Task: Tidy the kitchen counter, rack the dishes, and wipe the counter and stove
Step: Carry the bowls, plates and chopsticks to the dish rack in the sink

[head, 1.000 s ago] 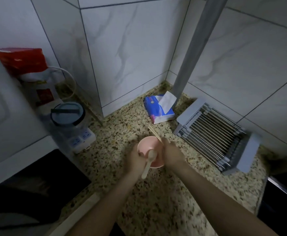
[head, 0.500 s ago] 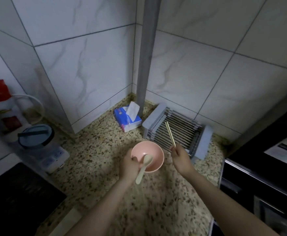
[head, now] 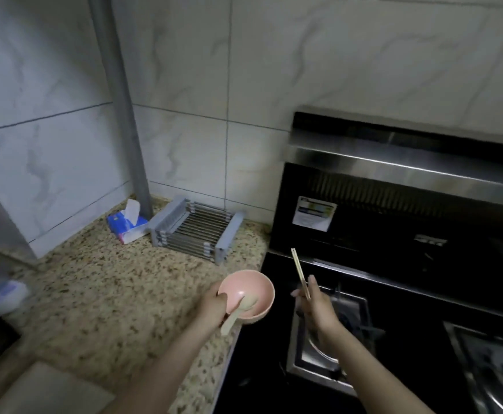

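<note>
Early going: the left hand (head: 214, 306) grips a round pink plastic bowl (head: 246, 294) with a pale spoon (head: 238, 312) pinned under its fingers; the right hand (head: 316, 309) pinches wooden chopsticks (head: 300, 273) above its fingertips. The grey slatted dish rack (head: 198, 231) beyond holds nothing yet; wiping apparently remains

Head camera: looks forward-down, near counter (head: 100, 294) corner and stove (head: 393, 294).

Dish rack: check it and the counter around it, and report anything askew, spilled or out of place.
The dish rack sits empty on the counter, skewed to the wall. The tissue pack lies tilted against it. No spill shows. The left hand holds the pink bowl and spoon; the right hand holds chopsticks.
</note>
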The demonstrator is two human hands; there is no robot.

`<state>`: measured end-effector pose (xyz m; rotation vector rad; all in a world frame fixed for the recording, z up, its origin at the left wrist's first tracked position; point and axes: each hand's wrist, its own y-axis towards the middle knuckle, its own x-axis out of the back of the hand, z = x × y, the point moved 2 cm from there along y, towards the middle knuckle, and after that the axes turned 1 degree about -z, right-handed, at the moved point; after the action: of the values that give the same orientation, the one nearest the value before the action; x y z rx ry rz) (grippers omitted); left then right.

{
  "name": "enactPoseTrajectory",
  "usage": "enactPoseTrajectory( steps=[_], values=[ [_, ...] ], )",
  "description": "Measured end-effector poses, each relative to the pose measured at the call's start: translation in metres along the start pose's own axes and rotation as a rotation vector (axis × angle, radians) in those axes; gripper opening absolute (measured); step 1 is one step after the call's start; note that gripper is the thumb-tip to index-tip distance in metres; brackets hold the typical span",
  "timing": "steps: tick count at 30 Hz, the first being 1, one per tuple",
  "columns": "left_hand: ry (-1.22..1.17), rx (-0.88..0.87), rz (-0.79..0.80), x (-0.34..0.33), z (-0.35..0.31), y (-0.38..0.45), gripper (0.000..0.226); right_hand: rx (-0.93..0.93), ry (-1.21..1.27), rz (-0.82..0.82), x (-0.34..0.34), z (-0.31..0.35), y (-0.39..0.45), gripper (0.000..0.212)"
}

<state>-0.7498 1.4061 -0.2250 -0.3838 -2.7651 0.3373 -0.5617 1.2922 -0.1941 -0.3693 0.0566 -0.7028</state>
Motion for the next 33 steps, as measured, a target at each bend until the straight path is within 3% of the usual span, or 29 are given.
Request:
enactPoseTrajectory(
  steps=[6, 9, 19, 25, 33],
  values=[
    [0.107, -0.09, 0.16, -0.123, -0.029, -0.124, 0.031, -0.01, -0.118, -0.058, 0.185, -0.021, -0.087, 0.042],
    [0.152, -0.153, 0.289, -0.19, -0.043, -0.18, 0.031, 0.011, -0.072, -0.177, 0.272, -0.037, -0.127, 0.042],
    [0.182, -0.197, 0.716, -0.404, -0.084, -0.331, 0.031, -0.13, 0.203, -0.599, 0.503, -0.114, -0.227, 0.068],
    [0.127, -0.234, 0.819, -0.532, -0.089, -0.375, 0.032, -0.166, 0.134, -0.884, 0.618, -0.137, -0.253, 0.082],
    [0.088, -0.201, 0.875, -0.701, -0.105, -0.382, 0.029, -0.251, 0.166, -0.999, 0.755, -0.14, -0.227, 0.058]
  ],
)
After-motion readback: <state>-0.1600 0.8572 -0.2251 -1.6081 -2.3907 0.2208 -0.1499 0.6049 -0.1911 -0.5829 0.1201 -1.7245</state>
